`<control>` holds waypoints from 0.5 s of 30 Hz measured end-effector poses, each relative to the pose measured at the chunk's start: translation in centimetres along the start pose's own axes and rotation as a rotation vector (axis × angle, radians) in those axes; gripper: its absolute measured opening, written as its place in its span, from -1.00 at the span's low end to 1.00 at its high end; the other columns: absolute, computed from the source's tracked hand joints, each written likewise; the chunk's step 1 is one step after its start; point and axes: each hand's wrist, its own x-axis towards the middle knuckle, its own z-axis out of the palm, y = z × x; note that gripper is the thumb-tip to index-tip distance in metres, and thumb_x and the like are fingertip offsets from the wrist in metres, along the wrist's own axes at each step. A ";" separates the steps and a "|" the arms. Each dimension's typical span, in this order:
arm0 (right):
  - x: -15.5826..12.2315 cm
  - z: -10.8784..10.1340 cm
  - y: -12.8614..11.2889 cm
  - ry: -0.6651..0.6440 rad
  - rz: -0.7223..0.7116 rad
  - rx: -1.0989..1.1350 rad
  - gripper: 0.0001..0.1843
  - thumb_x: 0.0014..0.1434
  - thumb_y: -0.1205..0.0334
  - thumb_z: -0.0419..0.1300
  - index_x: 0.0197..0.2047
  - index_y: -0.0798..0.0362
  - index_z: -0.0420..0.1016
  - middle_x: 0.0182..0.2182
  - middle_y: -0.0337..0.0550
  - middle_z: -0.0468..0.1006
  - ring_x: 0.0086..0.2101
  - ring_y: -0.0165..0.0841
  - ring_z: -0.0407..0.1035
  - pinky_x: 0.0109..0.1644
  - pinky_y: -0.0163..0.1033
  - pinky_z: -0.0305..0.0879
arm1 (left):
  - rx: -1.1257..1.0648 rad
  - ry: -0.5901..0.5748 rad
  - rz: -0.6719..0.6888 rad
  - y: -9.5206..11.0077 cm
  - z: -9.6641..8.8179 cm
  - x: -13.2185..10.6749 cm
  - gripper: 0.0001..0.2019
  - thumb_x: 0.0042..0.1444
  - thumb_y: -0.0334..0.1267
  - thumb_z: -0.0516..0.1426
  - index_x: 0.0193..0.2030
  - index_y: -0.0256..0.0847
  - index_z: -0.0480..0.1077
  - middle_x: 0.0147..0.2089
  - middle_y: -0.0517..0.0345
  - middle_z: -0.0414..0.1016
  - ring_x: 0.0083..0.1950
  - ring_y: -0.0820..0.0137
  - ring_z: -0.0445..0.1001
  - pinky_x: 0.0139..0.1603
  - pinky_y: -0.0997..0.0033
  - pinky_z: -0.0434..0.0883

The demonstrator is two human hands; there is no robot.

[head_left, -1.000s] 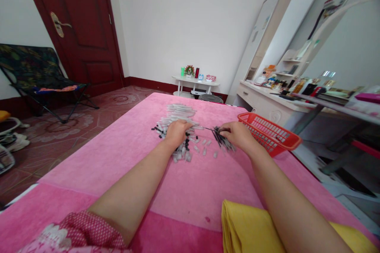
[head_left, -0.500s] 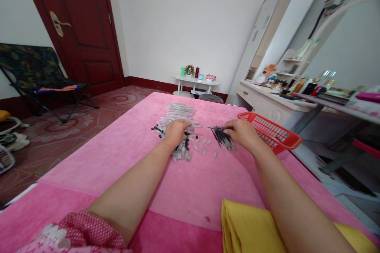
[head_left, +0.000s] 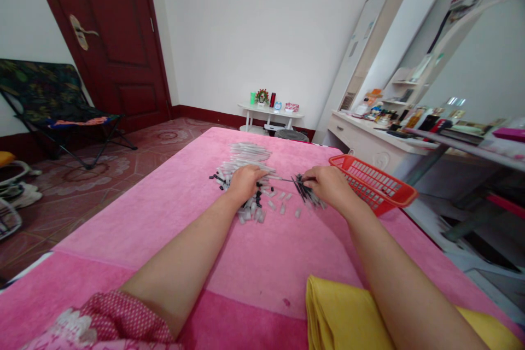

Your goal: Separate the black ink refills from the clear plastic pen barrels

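Note:
My left hand is closed in a pinch on a clear pen barrel that points right. Opposite it, my right hand pinches a thin dark pen refill, its left end meeting or entering the barrel; which of the two is too small to tell. Below the right hand lies a loose bundle of dark refills, partly covered by it. Beyond my left hand, clear barrels are heaped side by side. Clear pen caps and small black plugs lie about the left wrist.
A red plastic basket stands right of my right hand. Folded yellow cloth lies at the near edge, under my right forearm. The pink cloth covers the table. A cluttered dresser is beyond the basket.
My right hand has shifted slightly left toward the left hand, bringing the refill closer along the barrel. My left hand has hardly moved.

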 end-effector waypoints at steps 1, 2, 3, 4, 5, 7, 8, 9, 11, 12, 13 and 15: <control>0.0 0.1 0.0 -0.008 -0.012 0.013 -0.80 0.06 0.29 0.16 -0.29 -0.07 0.61 -0.29 -0.19 0.62 -0.24 -0.28 0.47 -0.21 -0.30 0.24 | -0.009 0.004 0.010 0.1 0.0 0.0 -0.54 -0.05 -0.52 0.02 -0.04 -0.09 0.48 -0.24 0.09 0.50 -0.17 0.28 0.43 -0.20 0.40 0.31; 0.1 0.2 0.0 -0.014 -0.017 0.024 -0.80 0.06 0.29 0.16 -0.29 -0.08 0.61 -0.29 -0.19 0.62 -0.24 -0.29 0.47 -0.20 -0.30 0.24 | -0.021 0.009 0.018 0.2 0.0 0.0 -0.54 -0.06 -0.52 0.02 -0.04 -0.09 0.48 -0.24 0.09 0.50 -0.17 0.28 0.43 -0.20 0.40 0.32; 0.2 0.3 -0.2 -0.015 -0.015 0.035 -0.80 0.06 0.29 0.16 -0.29 -0.08 0.61 -0.29 -0.19 0.62 -0.24 -0.29 0.47 -0.21 -0.30 0.24 | -0.037 0.014 0.027 0.4 0.0 -0.1 -0.53 -0.06 -0.53 0.03 -0.03 -0.09 0.48 -0.24 0.10 0.51 -0.17 0.28 0.43 -0.20 0.40 0.32; 0.2 0.4 -0.3 -0.007 -0.010 0.049 -0.81 0.06 0.29 0.16 -0.30 -0.08 0.60 -0.30 -0.19 0.62 -0.24 -0.29 0.46 -0.21 -0.29 0.24 | -0.058 0.021 0.031 0.5 0.1 -0.1 -0.53 -0.06 -0.53 0.03 -0.03 -0.08 0.48 -0.24 0.10 0.51 -0.17 0.29 0.44 -0.19 0.40 0.33; 0.3 0.5 -0.6 0.013 -0.006 0.069 -0.81 0.07 0.28 0.16 -0.30 -0.07 0.60 -0.30 -0.18 0.62 -0.25 -0.29 0.46 -0.21 -0.29 0.24 | -0.088 0.030 0.031 0.7 0.2 0.0 -0.54 -0.04 -0.52 0.03 -0.02 -0.08 0.47 -0.23 0.10 0.52 -0.17 0.29 0.44 -0.18 0.40 0.34; 0.3 0.6 -1.2 0.122 0.006 0.130 -0.82 0.09 0.25 0.16 -0.27 -0.03 0.58 -0.29 -0.15 0.60 -0.25 -0.28 0.44 -0.18 -0.25 0.25 | -0.180 0.066 0.009 0.7 0.4 0.1 -0.57 0.00 -0.51 0.03 -0.02 -0.11 0.48 -0.20 0.10 0.54 -0.16 0.31 0.46 -0.16 0.41 0.36; 0.2 0.5 -1.6 0.221 0.020 0.163 -0.81 0.09 0.22 0.16 -0.24 0.00 0.56 -0.26 -0.12 0.58 -0.22 -0.27 0.43 -0.14 -0.22 0.25 | -0.239 0.095 -0.011 0.6 0.5 0.1 -0.60 0.03 -0.49 0.02 -0.03 -0.13 0.48 -0.18 0.10 0.54 -0.15 0.32 0.46 -0.14 0.40 0.37; 0.1 0.4 -2.0 0.341 0.043 0.194 -0.78 0.10 0.19 0.16 -0.18 0.03 0.53 -0.22 -0.08 0.56 -0.18 -0.24 0.40 -0.09 -0.18 0.24 | -0.300 0.132 -0.038 0.4 0.6 0.2 -0.62 0.04 -0.48 0.02 -0.03 -0.15 0.48 -0.17 0.09 0.55 -0.15 0.32 0.47 -0.12 0.40 0.37; -0.1 0.1 -2.7 0.585 0.101 0.259 -0.65 0.10 0.15 0.17 -0.04 0.08 0.44 -0.11 0.00 0.50 -0.07 -0.17 0.33 0.02 -0.08 0.18 | -0.416 0.226 -0.111 -0.2 0.7 0.4 -0.66 0.06 -0.46 0.03 -0.06 -0.19 0.49 -0.17 0.09 0.56 -0.14 0.31 0.48 -0.08 0.37 0.39; -0.2 0.0 -3.0 0.668 0.125 0.302 -0.59 0.11 0.14 0.16 0.02 0.08 0.39 -0.07 0.04 0.46 -0.03 -0.15 0.30 0.05 -0.04 0.16 | -0.463 0.274 -0.151 -0.6 0.7 0.5 -0.67 0.06 -0.46 0.04 -0.07 -0.20 0.50 -0.18 0.09 0.57 -0.13 0.31 0.48 -0.07 0.35 0.39; -0.2 0.0 -3.3 0.715 0.145 0.358 -0.55 0.12 0.13 0.15 0.08 0.08 0.33 -0.03 0.06 0.43 -0.02 -0.15 0.29 0.08 -0.01 0.14 | -0.503 0.318 -0.188 -0.9 0.6 0.6 -0.68 0.06 -0.45 0.04 -0.09 -0.21 0.51 -0.18 0.09 0.57 -0.12 0.30 0.48 -0.05 0.34 0.39; -0.1 0.1 -3.6 0.710 0.171 0.516 -0.51 0.13 0.13 0.12 0.12 0.06 0.26 0.00 0.08 0.41 -0.04 -0.18 0.31 0.07 -0.02 0.17 | -0.570 0.376 -0.228 -1.1 0.2 0.7 -0.70 0.06 -0.43 0.05 -0.10 -0.23 0.51 -0.17 0.09 0.57 -0.11 0.30 0.48 -0.02 0.32 0.39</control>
